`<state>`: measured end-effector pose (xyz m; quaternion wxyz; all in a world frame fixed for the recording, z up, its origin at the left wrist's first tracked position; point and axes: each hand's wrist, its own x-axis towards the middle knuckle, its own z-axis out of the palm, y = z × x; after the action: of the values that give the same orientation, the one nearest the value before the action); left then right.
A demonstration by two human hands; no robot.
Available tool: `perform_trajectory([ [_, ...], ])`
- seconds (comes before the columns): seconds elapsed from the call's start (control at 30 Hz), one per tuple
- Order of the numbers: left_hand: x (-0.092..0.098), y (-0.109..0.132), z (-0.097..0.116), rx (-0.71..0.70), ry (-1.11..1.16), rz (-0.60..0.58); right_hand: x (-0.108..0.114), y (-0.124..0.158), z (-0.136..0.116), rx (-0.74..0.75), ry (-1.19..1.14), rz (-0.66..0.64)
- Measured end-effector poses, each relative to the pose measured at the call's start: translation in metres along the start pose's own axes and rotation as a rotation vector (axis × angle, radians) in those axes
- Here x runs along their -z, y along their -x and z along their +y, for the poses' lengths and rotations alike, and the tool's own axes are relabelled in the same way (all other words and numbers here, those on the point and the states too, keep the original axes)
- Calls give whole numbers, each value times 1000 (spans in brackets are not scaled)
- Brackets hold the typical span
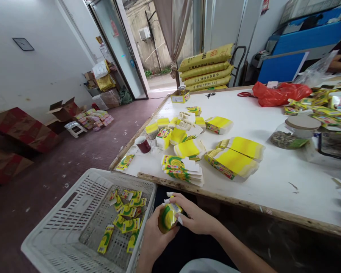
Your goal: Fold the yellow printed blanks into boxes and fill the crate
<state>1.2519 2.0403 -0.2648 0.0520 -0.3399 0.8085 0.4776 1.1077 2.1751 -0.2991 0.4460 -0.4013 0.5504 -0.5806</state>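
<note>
Between my two hands, over my lap, is a small yellow and green packet [168, 217]. My left hand [155, 236] wraps round its lower and left side. From the right, my right hand [194, 215] grips its upper edge with thumb and fingers. To the left stands a white plastic basket [59, 220] with several similar yellow-green packets [130, 225] lying loose on its floor. Just beyond my hands, at the table's edge, lies a stack of flat printed boxes [183, 170]. Part of the held packet is hidden by my fingers.
On the white table [272, 182] are more stacks of yellow boxes [238, 157], a dark red mug [143, 144], a lidded jar [294, 132], a red plastic bag [280, 94] and red-handled scissors [246, 94]. Yellow sacks [206, 72] stand behind. Another person's arm [340, 66] shows at far right.
</note>
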Motion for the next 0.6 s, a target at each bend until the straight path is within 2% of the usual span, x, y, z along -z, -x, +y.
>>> perform_trajectory([
  [0.17, -1, 0, 3, -29, -94, -5, -15, 5, 1, -21, -42, 100],
  [0.3, -1, 2, 1, -15, -73, 9, -20, 2, 4, -12, -41, 106],
  [0.47, 2, 6, 6, -11, -5, 35, -13, -4, -1, 83, -78, 129],
  [0.6, 8, 9, 12, 9, 1, -52, -1, -4, -4, 114, -8, 53],
])
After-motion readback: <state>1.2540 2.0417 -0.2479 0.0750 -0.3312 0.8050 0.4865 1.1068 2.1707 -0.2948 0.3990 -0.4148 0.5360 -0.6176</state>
